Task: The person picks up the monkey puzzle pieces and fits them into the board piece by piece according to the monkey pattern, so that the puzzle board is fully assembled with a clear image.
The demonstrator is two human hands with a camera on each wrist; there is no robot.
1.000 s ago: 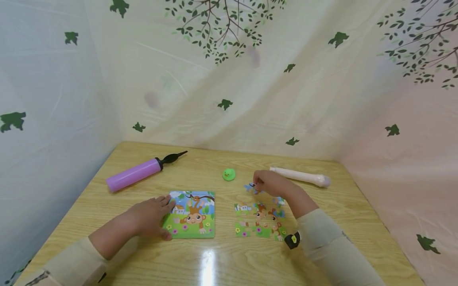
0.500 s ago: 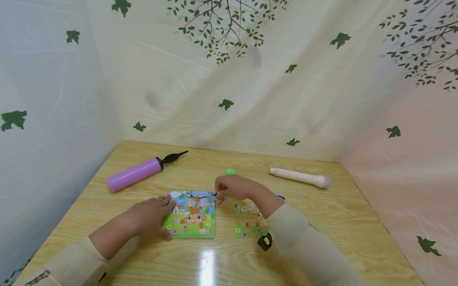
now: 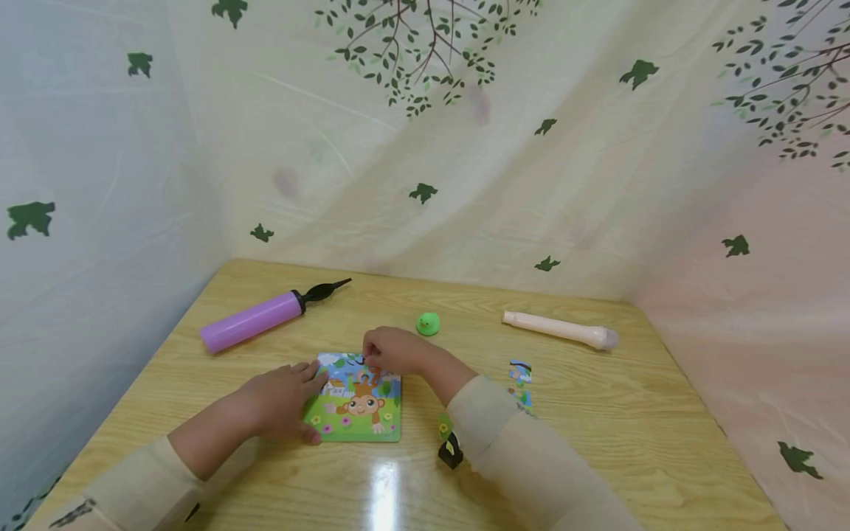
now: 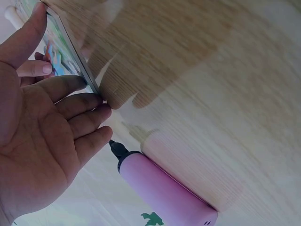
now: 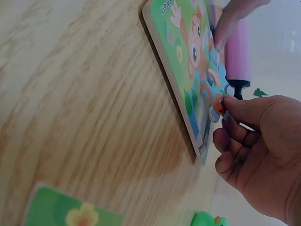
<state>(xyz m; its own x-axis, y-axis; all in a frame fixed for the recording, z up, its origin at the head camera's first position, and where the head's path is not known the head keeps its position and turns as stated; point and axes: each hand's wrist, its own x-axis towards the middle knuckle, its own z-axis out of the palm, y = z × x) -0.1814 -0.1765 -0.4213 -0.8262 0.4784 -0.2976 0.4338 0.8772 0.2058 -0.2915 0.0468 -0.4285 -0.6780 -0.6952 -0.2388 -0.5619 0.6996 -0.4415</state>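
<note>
A square puzzle board (image 3: 355,431) with a monkey picture lies on the table, in front of me. My left hand (image 3: 282,402) rests along its left edge; in the left wrist view the fingers (image 4: 89,106) reach out fairly straight against the board's side. Over the board's upper part, my right hand (image 3: 398,350) pinches a puzzle piece (image 5: 217,100) between thumb and forefinger. That blue and brown piece is tilted above the board's surface in the right wrist view. Several loose puzzle pieces (image 3: 521,371) lie right of the board, partly hidden under my right forearm.
A green toy duck (image 3: 428,324) sits behind my right hand. At the back left lies a purple hand pump (image 3: 252,322) with a black nozzle. A pale microphone-shaped tube (image 3: 558,327) lies at the back right. Patterned cloth hangs around the table.
My right hand has carried the puzzle piece leftward from the loose pieces to over the board. The left hand has stayed at the board's left edge.
</note>
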